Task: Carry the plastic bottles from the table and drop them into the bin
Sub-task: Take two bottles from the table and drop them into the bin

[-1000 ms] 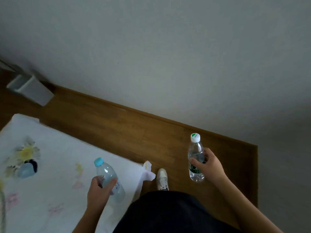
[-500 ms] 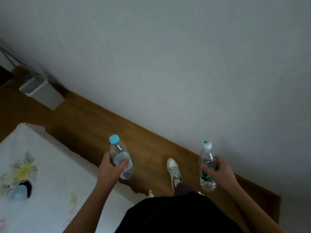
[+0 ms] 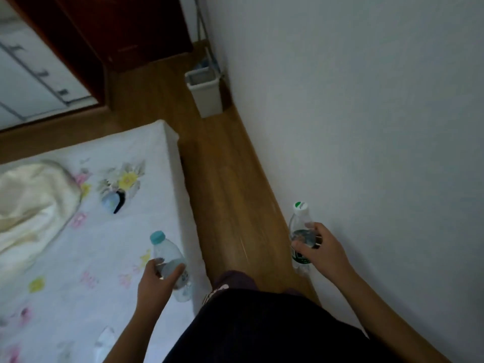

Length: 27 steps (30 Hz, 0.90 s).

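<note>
My left hand (image 3: 157,277) grips a clear plastic bottle with a blue cap (image 3: 167,255) around its middle, held upright over the near edge of the flowered white cloth. My right hand (image 3: 323,248) grips a second clear bottle with a white cap and green label (image 3: 300,226), upright close to the wall. The pale grey bin (image 3: 207,96) stands open on the wooden floor far ahead, against the wall. A blue-capped bottle (image 3: 111,200) lies on the cloth.
A white flowered cloth (image 3: 78,258) covers the surface on my left, with a cream bundle (image 3: 31,203) on it. A strip of wooden floor (image 3: 225,184) runs between it and the white wall (image 3: 366,127) up to the bin. Dark wooden furniture (image 3: 91,35) stands beyond.
The view has swung left along the wall, so the bin now lies straight ahead. Both hands still hold their bottles, carried along with my body.
</note>
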Available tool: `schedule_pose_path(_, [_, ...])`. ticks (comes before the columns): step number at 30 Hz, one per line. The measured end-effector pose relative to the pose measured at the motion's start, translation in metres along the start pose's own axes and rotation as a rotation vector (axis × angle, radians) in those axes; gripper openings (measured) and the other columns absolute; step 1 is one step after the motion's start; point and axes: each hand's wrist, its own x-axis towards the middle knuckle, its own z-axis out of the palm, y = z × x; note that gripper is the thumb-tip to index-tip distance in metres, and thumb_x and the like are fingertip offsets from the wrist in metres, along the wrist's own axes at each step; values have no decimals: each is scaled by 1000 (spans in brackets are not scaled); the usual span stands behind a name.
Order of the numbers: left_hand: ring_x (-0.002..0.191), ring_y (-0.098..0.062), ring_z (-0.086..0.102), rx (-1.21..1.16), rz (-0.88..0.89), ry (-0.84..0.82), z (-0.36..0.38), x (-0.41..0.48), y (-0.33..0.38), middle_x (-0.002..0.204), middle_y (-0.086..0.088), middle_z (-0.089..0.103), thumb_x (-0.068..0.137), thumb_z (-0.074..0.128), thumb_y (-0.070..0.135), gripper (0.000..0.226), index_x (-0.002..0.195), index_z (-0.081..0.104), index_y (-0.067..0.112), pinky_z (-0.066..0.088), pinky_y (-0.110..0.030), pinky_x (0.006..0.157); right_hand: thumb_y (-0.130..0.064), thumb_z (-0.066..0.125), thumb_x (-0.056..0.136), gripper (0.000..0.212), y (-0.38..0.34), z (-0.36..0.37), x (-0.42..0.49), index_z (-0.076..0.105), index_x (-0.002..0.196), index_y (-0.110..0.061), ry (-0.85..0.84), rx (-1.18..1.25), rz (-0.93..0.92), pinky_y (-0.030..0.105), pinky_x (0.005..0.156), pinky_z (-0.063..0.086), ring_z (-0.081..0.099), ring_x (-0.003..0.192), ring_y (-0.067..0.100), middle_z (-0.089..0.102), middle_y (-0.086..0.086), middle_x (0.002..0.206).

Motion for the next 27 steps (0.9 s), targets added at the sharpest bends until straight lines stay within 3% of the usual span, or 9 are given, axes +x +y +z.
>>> schedule_pose_path(6, [102, -35, 64, -98, -197, 182, -34, 34, -4, 118, -19, 67, 60, 69, 54, 86, 126, 55, 0, 44, -39, 81, -40, 79, 79, 60, -91, 37, 96, 50, 130, -26, -190, -78, -103, 42, 98, 52, 59, 110, 18, 58, -8, 117])
schedule_pose_path(11, [109, -39, 64, -119, -227, 163, -50, 116, 24, 122, -21, 66, 60, 69, 56, 89, 128, 54, 1, 45, -41, 85, -44, 79, 76, 65, -139, 65, 170, 52, 132, -25, -184, -90, -90, 44, 98, 53, 62, 113, 20, 63, -4, 125])
schedule_pose_path(17, [96, -26, 59, -94, -99, 100, -67, 238, 127, 124, -18, 65, 79, 80, 44, 71, 132, 53, 5, 46, -38, 82, -38, 82, 75, 54, -194, 75, 243, 51, 119, -33, -109, -84, -47, 44, 95, 53, 64, 107, 20, 64, -4, 114])
schedule_pose_path(21, [106, -25, 64, -155, 9, 87, -77, 315, 197, 118, -7, 66, 59, 72, 67, 90, 127, 54, 11, 54, -47, 92, -40, 84, 73, 58, -223, 70, 294, 52, 121, -29, -78, -106, 0, 40, 91, 52, 65, 105, 22, 64, -3, 111])
schedule_pose_path(23, [107, -24, 65, -156, 43, 65, -77, 351, 226, 117, -6, 66, 68, 80, 55, 74, 124, 54, 13, 55, -45, 93, -48, 83, 69, 65, -238, 68, 326, 54, 123, -27, -77, -121, 19, 38, 90, 52, 65, 106, 22, 64, -3, 112])
schedule_pose_path(25, [105, -24, 65, -157, 59, 69, -75, 388, 250, 116, -7, 67, 79, 81, 38, 55, 121, 54, 15, 54, -42, 91, -42, 84, 71, 66, -255, 69, 364, 55, 128, -23, -82, -151, 24, 38, 91, 52, 65, 109, 23, 64, -2, 115])
schedule_pose_path(27, [104, -25, 66, -153, 58, 88, -73, 423, 270, 115, -7, 67, 81, 80, 34, 52, 122, 55, 14, 55, -41, 89, -38, 83, 73, 67, -279, 71, 406, 54, 131, -21, -105, -159, 23, 39, 92, 52, 64, 110, 24, 64, -1, 117])
